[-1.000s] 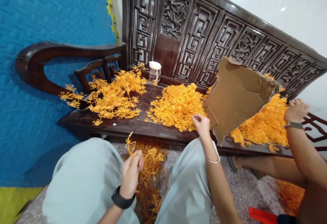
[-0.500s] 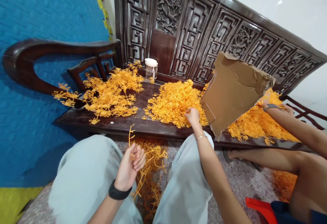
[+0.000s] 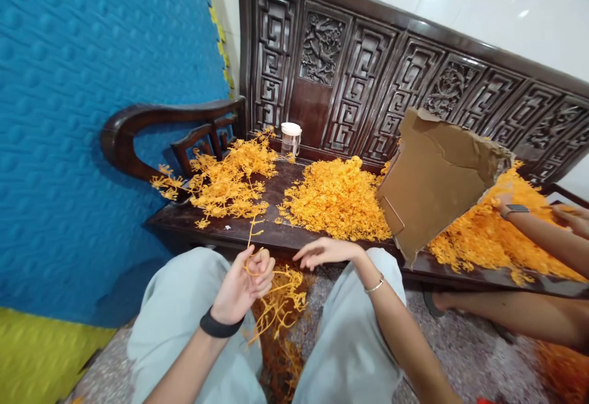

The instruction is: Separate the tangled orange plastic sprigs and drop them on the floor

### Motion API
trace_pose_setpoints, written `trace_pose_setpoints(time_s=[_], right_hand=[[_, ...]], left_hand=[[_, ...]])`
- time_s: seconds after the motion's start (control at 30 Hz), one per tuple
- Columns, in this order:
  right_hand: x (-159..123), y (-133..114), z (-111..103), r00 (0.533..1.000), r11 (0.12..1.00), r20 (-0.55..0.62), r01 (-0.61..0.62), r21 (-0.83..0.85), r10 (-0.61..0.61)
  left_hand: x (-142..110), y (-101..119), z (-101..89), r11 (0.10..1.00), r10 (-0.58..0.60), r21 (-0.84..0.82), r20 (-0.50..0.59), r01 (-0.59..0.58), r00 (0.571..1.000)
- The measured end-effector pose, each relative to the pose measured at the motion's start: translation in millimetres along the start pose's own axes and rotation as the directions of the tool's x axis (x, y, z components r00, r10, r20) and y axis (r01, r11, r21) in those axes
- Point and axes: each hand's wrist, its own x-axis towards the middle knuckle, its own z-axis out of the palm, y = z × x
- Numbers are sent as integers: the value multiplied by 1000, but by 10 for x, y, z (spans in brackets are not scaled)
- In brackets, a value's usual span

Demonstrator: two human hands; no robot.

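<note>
My left hand (image 3: 243,284), over the gap between my knees, is closed around a thin orange plastic stem (image 3: 251,230) with short bare side prongs at its top. More orange strands trail below that hand; whether they belong to the same piece I cannot tell. My right hand (image 3: 327,252) is in front of the bench edge with its fingers stretched toward the left hand, and nothing shows in it. Beyond it lies a heap of small orange plastic flower pieces (image 3: 338,201). To the left is a pile of branched orange sprigs (image 3: 230,180).
A dark carved wooden bench (image 3: 285,190) carries the heaps and a white-lidded clear cup (image 3: 291,139). A cardboard sheet (image 3: 442,177) leans between the middle heap and another orange heap (image 3: 497,232), where a co-worker's hands (image 3: 510,207) are. Orange stems (image 3: 280,361) lie below, between my knees.
My right hand has left the middle heap, come back toward the left hand, and opened from a pinch. The left hand keeps the stem. The whole view has shifted a little.
</note>
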Motion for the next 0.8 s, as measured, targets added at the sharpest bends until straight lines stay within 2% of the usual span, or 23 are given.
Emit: trace_pose_setpoints(time_s=[0.07,0.13,0.23,0.33,0.47,0.6,0.7,0.8], right_hand=[[55,1,85,986,998,164,10,68,-21],[104,10,150,985,994,167,26,104,-43],[149,13,207,996,994,45,69,90,-73],[150,-13,219,992,990,-65,117,72,-112],[116,-55,205,969,961,-210,174,214,-129],[110,-58,208,940,899,-318,241,367,-123],[126,-44,219,916,863,-378,296,409,-135],[124,-40,217,902,864,-413,307,400,-130]], left_hand=[[5,31,3,999,25,23,10,-26,1000],[16,56,15,997,69,24,11,-69,998],[51,95,28,989,145,37,-32,-144,989],[112,151,-4,965,200,188,-81,-182,976],[214,212,-88,922,175,368,-111,-123,978],[311,162,-99,831,126,556,-137,-29,983],[356,58,-69,777,129,629,-143,-11,981],[378,-23,-64,746,133,666,-131,-12,982]])
